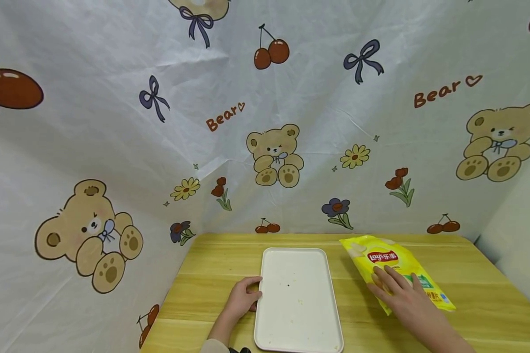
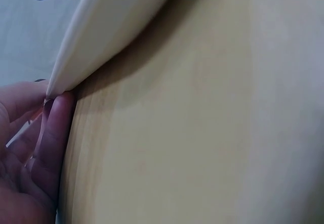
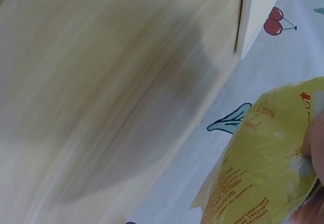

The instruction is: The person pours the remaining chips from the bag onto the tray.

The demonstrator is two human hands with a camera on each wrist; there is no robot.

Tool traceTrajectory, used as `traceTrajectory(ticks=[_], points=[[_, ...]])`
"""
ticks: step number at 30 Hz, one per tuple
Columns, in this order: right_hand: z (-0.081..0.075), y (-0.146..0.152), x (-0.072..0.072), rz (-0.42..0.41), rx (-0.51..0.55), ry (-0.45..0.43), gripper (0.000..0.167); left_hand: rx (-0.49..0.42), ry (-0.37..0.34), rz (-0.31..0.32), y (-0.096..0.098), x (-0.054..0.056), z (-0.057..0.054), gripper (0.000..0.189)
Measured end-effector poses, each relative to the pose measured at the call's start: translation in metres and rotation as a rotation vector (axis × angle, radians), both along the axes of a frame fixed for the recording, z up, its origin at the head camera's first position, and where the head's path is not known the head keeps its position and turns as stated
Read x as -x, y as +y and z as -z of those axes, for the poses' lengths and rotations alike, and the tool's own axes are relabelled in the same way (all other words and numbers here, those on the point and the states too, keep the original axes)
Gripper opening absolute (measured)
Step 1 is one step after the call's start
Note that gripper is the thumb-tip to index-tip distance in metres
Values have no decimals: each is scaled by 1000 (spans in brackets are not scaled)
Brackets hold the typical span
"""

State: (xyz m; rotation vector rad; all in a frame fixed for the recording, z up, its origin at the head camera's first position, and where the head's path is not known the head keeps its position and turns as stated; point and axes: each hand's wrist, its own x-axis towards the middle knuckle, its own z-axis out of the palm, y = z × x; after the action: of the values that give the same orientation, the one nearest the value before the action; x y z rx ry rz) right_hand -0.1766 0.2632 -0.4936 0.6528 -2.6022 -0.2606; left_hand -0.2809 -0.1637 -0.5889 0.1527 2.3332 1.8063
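Observation:
A white rectangular tray stands lengthwise on the wooden table, with a small dark speck and several pale crumbs on it. My left hand pinches the tray's left edge; in the left wrist view its fingers meet at the rim of the tray. To the right of the tray, my right hand holds a yellow Lay's chip bag, fingers spread over its printed front. The right wrist view shows the back of the bag, covered in red print, held above the tabletop. Part of the bag's front lies hidden under the hand.
The wooden table runs back to a white cloth backdrop printed with bears, cherries, bows and flowers. The cloth also hangs close along the left side. A small black object shows by my left sleeve at the bottom.

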Motion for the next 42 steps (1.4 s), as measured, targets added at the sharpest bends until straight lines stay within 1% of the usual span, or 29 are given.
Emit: traceTrajectory(ticks=[3,9,17,27,36,42], points=[[-4,-2,0,0,1,-13,66,1,1,3,0,1,1,47],[-9,-7,-1,40,-21,-83,70,5,-7,4,-1,2,1,46],[-13,-13,-2,9,-10,-60,70,3,-7,3,-1,2,2,46],[-17,-23,-2,16,-4,-108,75,-5,-5,2,-1,1,1,47],[-21,-31,-1,-61,-2,-51,77,6,-10,-2,-1,0,0,46],[-23,-38,-2,-75,7,-94,81,4,-13,-5,-1,-1,0,46]])
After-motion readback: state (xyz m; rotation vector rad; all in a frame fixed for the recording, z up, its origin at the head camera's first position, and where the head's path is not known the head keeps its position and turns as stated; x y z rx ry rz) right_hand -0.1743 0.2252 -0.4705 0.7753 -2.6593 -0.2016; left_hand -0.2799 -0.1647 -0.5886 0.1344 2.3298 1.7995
